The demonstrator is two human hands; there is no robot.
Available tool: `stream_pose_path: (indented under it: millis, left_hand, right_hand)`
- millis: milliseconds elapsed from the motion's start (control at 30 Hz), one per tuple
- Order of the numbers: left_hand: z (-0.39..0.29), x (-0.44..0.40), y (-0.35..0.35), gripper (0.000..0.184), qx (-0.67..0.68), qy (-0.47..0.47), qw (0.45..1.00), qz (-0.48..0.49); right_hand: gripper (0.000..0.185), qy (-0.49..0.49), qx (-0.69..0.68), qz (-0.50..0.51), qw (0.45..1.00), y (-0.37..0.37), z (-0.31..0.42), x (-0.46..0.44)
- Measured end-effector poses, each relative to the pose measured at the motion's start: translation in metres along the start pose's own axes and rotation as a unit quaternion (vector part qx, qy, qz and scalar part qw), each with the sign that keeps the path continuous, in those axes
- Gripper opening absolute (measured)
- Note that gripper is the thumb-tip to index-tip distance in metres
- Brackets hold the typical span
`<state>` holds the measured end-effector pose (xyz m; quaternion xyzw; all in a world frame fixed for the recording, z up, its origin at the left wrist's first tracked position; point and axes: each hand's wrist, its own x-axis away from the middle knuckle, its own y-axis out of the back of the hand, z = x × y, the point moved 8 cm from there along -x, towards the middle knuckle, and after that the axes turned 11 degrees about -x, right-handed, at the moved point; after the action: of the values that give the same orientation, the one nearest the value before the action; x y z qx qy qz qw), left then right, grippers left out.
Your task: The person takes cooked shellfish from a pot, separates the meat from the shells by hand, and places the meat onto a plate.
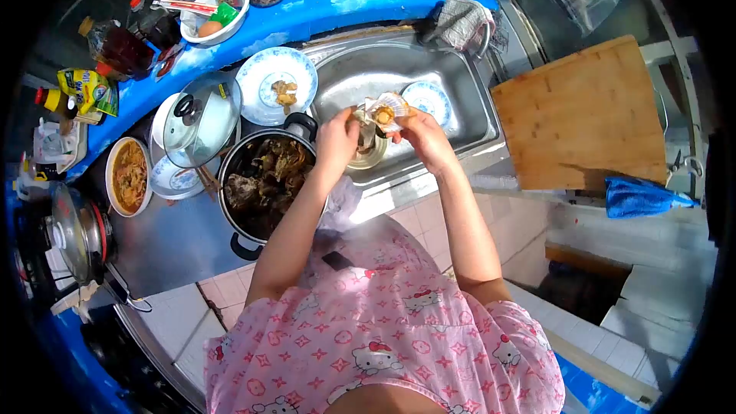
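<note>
Over the sink, my right hand [425, 138] pinches an opened scallop [386, 111] by the edge of its fan-shaped shell, with the orange-tan meat facing up. My left hand [337, 142] is closed just to the left of the shell, fingertips near its edge; what they grip is partly hidden. Below both hands, a bowl [371, 159] stands at the sink's near-left side. Left of my left forearm is a black-handled pot [268, 172] full of dark shellfish. Behind it, a blue-patterned plate [257, 84] bears a small pile of tan meat.
The steel sink [475, 84] contains a small patterned dish [427, 101]. A glass lid [201, 126] leans over stacked dishes left of the pot, beside a bowl of food [129, 176]. A wooden cutting board [586, 115] stands at right, above a blue cloth [640, 198]. Bottles and jars line the back ledge.
</note>
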<state>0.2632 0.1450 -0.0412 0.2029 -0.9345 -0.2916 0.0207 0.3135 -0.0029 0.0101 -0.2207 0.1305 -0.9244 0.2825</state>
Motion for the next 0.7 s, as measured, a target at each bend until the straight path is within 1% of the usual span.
stream_pose_path:
  millis: [67, 100, 167, 200, 233, 300, 400, 500, 533, 567, 600, 700]
  left_hand:
    - [0.009, -0.005, 0.011, 0.027, 0.129, 0.002, 0.989, -0.078]
    - [-0.003, -0.004, 0.022, 0.027, 0.231, 0.051, 0.971, -0.035]
    - [-0.017, -0.005, 0.04, 0.029, 0.289, 0.056, 0.956, -0.011]
    - [-0.023, -0.004, 0.046, 0.03, 0.264, 0.062, 0.962, 0.012]
    - [-0.023, -0.003, 0.049, 0.029, 0.263, 0.047, 0.963, 0.01]
    - [-0.038, -0.002, 0.065, 0.028, 0.142, -0.034, 0.989, -0.021]
    - [-0.03, 0.003, 0.074, 0.03, 0.118, -0.016, 0.991, -0.056]
    - [-0.04, 0.009, 0.084, 0.03, 0.059, -0.053, 0.993, -0.083]
    - [-0.039, 0.009, 0.085, 0.034, 0.066, -0.06, 0.991, -0.102]
    - [-0.036, 0.01, 0.084, 0.034, 0.05, -0.053, 0.991, -0.108]
    - [-0.033, 0.01, 0.084, 0.034, 0.034, -0.045, 0.992, -0.113]
    - [-0.027, 0.009, 0.084, 0.034, 0.01, -0.031, 0.991, -0.127]
  right_hand:
    - [0.028, -0.009, 0.009, 0.019, 1.0, -0.006, 0.003, -0.006]
    - [0.03, -0.015, 0.03, 0.037, 0.999, -0.007, 0.001, -0.012]
    - [0.033, -0.03, 0.074, 0.078, 0.994, -0.01, -0.008, -0.025]
    - [0.036, -0.039, 0.093, 0.078, 0.992, -0.018, -0.006, -0.028]
    - [0.035, -0.037, 0.082, 0.083, 0.993, -0.027, -0.004, -0.031]
    - [0.034, -0.03, 0.06, 0.091, 0.994, -0.041, -0.001, -0.037]
    - [0.034, -0.039, 0.08, 0.105, 0.99, -0.051, -0.003, -0.049]
    - [0.03, -0.051, 0.109, 0.121, 0.985, -0.058, -0.009, -0.059]
    - [0.029, -0.056, 0.126, 0.129, 0.982, -0.058, -0.012, -0.064]
    - [0.027, -0.061, 0.143, 0.138, 0.978, -0.06, -0.014, -0.067]
    - [0.026, -0.035, 0.147, 0.132, 0.98, -0.065, -0.011, -0.068]
    - [0.027, -0.034, 0.119, 0.117, 0.985, -0.069, -0.019, -0.074]
